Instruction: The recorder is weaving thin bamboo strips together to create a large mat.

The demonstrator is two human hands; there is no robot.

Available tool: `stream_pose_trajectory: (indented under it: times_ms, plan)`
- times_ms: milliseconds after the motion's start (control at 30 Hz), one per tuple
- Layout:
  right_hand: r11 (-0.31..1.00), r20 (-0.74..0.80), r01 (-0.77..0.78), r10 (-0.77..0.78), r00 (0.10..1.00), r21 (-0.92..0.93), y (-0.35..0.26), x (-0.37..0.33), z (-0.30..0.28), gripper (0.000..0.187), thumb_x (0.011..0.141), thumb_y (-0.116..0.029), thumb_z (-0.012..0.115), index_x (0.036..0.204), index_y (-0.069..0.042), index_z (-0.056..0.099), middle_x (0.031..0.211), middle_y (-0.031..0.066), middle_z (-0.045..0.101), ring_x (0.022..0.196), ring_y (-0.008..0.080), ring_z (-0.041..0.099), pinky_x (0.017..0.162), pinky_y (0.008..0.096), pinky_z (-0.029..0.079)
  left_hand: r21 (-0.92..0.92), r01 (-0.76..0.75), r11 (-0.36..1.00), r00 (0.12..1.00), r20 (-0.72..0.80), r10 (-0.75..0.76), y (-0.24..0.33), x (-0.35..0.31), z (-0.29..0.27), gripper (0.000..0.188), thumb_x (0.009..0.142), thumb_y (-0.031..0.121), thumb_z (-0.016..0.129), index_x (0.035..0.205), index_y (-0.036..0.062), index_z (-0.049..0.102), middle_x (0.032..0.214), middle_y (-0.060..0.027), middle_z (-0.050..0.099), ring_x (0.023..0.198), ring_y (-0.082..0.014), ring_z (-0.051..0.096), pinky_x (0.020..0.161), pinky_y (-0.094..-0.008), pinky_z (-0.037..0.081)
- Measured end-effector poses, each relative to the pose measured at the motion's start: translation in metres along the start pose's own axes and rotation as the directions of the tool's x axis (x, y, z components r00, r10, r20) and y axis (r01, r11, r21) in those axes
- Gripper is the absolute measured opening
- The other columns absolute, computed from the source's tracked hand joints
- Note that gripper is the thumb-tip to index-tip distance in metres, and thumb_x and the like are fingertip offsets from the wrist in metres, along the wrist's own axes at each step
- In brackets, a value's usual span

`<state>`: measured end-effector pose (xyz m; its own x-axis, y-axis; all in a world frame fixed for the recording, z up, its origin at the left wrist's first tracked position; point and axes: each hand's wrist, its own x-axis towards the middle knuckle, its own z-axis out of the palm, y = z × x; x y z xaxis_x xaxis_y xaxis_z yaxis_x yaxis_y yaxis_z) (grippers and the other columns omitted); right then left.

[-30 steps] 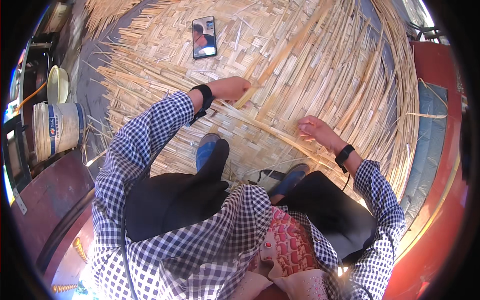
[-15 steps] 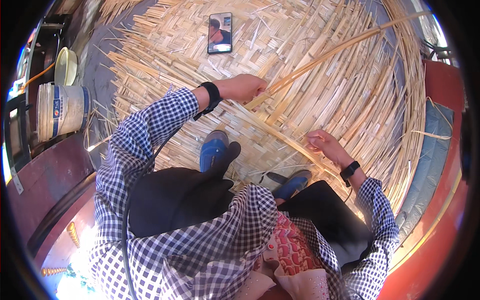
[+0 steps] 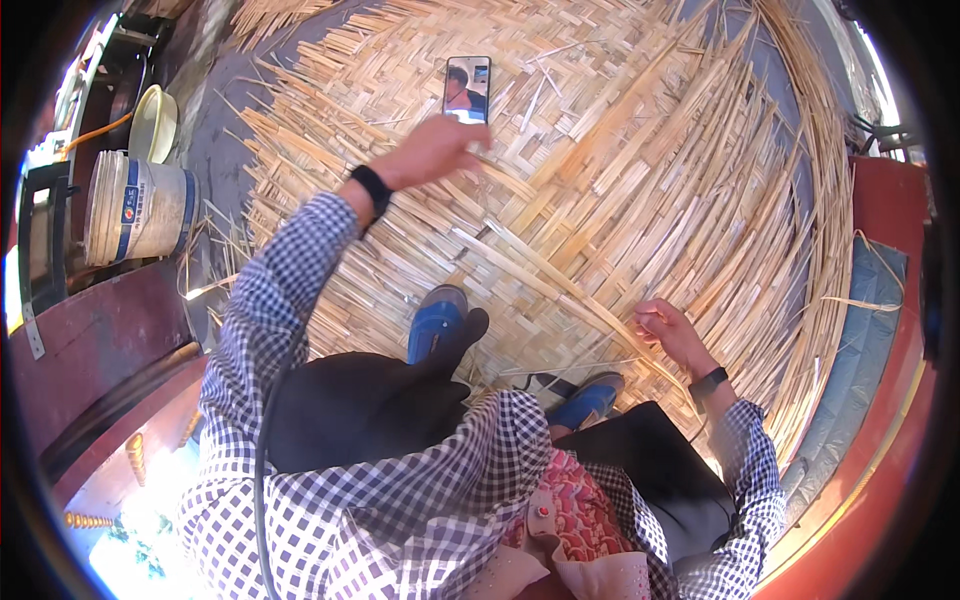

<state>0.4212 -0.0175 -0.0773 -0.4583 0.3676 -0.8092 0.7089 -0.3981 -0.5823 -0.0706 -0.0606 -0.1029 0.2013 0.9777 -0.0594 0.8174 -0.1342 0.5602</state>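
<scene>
A half-woven mat of pale split cane strips lies before me, its middle plaited and its long loose ends fanning outward. My left hand is over the mat's upper left, just below a phone and covering its bottom edge. Its thumb and fingers are a little apart, slightly blurred, with no strip visible in them. Over the strips on the right, my right hand has its fingers curled together. Whether a strip is pinched there is hidden.
A stained white bucket and a pale yellow basin stand at the left. My blue shoes rest on the mat. Along the right runs a grey-blue padded strip beside a red surface.
My left hand has let go of a long raised strip and moved up and left toward the phone. My right hand has shifted slightly down and right, fingers still curled. The view has shifted slightly.
</scene>
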Motion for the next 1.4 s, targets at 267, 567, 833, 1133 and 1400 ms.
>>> stream_pose_trajectory:
  times_ms: [267,567,833,1133,1400]
  plan:
    - [0.998,-0.038,-0.053,0.054,0.998,0.031,0.051,-0.021,-0.019,0.018,0.099,-0.023,0.056,0.111,-0.010,0.061,0.099,-0.0013,0.062,0.090,0.0106,0.060,0.080,0.0289,0.052,0.088,0.546,0.833,0.837,-0.028,-0.546,-0.091,-0.124,-0.123,0.020,0.074,0.023,0.080,0.090,0.0123,0.072,0.070,-0.0034,0.067,0.069,-0.0206,0.064,0.070,-0.0332,0.048]
    - [0.996,-0.065,-0.085,0.087,0.994,0.025,0.058,-0.027,-0.013,0.017,0.098,-0.022,0.057,0.109,-0.010,0.061,0.096,-0.0022,0.060,0.088,0.0095,0.058,0.079,0.0280,0.051,0.588,0.235,0.774,0.970,-0.186,-0.153,-0.085,-0.071,-0.106,0.054,0.075,0.011,0.074,0.127,0.0103,0.059,0.127,-0.0128,0.061,0.118,-0.0316,0.056,0.100,-0.0418,0.046]
    - [0.994,-0.040,0.095,-0.098,0.994,-0.062,0.048,-0.027,-0.004,0.015,0.099,-0.018,0.055,0.106,-0.006,0.060,0.096,-0.0002,0.059,0.090,0.0104,0.056,0.082,0.0272,0.048,0.353,-0.035,0.935,0.982,0.188,-0.034,0.036,-0.012,0.070,0.018,0.084,0.022,0.067,0.098,0.0104,0.066,0.103,-0.0116,0.066,0.098,-0.0284,0.060,0.088,-0.0512,0.041]
    - [0.933,0.005,0.077,-0.080,0.997,-0.352,0.055,-0.042,0.010,0.017,0.095,-0.016,0.054,0.107,-0.004,0.057,0.097,0.0137,0.064,0.094,0.0280,0.063,0.086,0.0361,0.048,0.498,0.009,0.867,0.999,0.034,-0.030,-0.014,-0.028,-0.007,0.024,0.085,0.034,0.066,0.073,0.0134,0.061,0.072,-0.0036,0.056,0.078,-0.0257,0.055,0.076,-0.0418,0.037]
    - [0.841,-0.013,0.138,-0.170,0.985,-0.522,0.072,-0.054,0.001,0.025,0.095,-0.021,0.052,0.113,-0.006,0.059,0.105,0.0196,0.065,0.099,0.0382,0.061,0.086,0.0432,0.048,0.832,0.534,0.149,0.755,-0.390,-0.526,-0.115,-0.129,-0.212,0.033,0.084,0.032,0.069,0.113,0.0154,0.066,0.114,-0.0073,0.063,0.110,-0.0308,0.057,0.091,-0.0531,0.042]
